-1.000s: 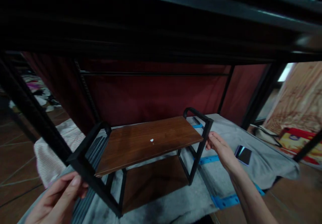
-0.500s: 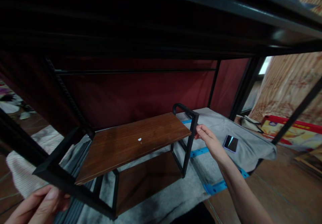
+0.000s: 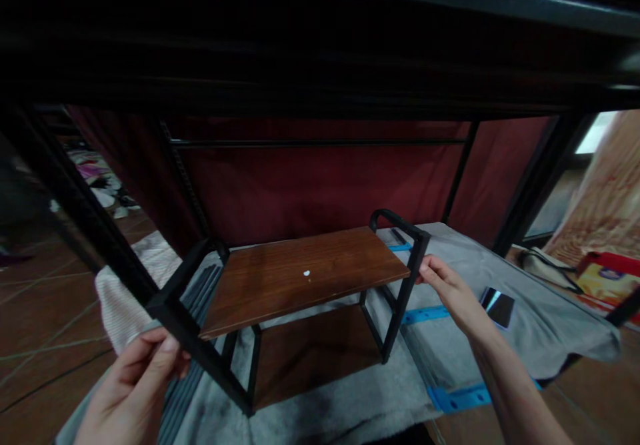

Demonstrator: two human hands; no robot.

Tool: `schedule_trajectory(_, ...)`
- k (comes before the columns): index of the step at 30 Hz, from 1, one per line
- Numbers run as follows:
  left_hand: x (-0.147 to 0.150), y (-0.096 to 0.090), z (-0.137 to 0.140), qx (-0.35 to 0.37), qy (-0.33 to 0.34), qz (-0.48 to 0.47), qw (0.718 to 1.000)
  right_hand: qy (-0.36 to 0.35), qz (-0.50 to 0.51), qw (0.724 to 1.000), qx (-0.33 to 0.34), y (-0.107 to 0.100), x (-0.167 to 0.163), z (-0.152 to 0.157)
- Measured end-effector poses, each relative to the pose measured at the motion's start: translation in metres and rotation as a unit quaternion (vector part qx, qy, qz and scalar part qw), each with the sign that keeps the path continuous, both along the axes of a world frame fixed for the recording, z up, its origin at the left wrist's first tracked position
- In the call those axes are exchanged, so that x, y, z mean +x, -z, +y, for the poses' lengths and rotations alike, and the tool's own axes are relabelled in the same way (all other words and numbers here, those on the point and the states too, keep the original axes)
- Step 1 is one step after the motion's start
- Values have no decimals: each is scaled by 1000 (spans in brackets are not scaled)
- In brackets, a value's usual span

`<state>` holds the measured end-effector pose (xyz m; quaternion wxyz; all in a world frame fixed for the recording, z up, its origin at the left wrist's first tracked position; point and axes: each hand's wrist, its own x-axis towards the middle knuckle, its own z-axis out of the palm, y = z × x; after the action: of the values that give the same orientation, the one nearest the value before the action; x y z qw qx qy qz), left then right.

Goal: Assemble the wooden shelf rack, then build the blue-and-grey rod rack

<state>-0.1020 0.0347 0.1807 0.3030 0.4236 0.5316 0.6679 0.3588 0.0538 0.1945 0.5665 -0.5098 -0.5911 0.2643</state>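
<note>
A small two-tier shelf (image 3: 307, 273) with brown wood-grain boards and black metal side frames stands upright on a grey cloth. A small white mark shows on its top board. My left hand (image 3: 137, 385) is closed in a pinch at the outer side of the left frame (image 3: 200, 348), about level with the top board's front corner. On the other side, my right hand (image 3: 445, 288) pinches at the outer face of the right frame (image 3: 409, 285), also near board height. Whatever lies between the fingertips of either hand is hidden.
Grey tubes (image 3: 200, 311) lie left of the shelf. A phone (image 3: 499, 306) and blue strips (image 3: 457, 398) rest on the grey cloth (image 3: 450, 358) at right. A dark metal beam (image 3: 320, 51) hangs low overhead, and a dark red curtain (image 3: 320, 188) closes off the back.
The view has turned left, so the shelf and both hands appear farther right. Both hands stay at the same spots on the side frames.
</note>
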Motion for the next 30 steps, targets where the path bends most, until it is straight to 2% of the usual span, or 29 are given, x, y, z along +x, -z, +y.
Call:
schedule_trajectory(3,4,-3,-5,6,32,-15,999,10,-18,1000,-19,-3,1,0)
schedule_trajectory(10,13,-8,-10,27,28,19,999,15,-17,998,-54,2,8,2)
schedule_trajectory(14,12,-6,-9,29,26,20,999,13,0,997,-78,9,14,5)
schedule_trajectory(19,12,-6,-11,28,53,-5,998,17,38,995,-94,7,18,3)
schedule_trajectory(25,13,-23,-11,45,71,-102,991,28,92,991,-98,-3,12,0)
schedule_trajectory(30,7,-38,-7,32,72,-120,990,19,134,986,-98,-5,7,-1)
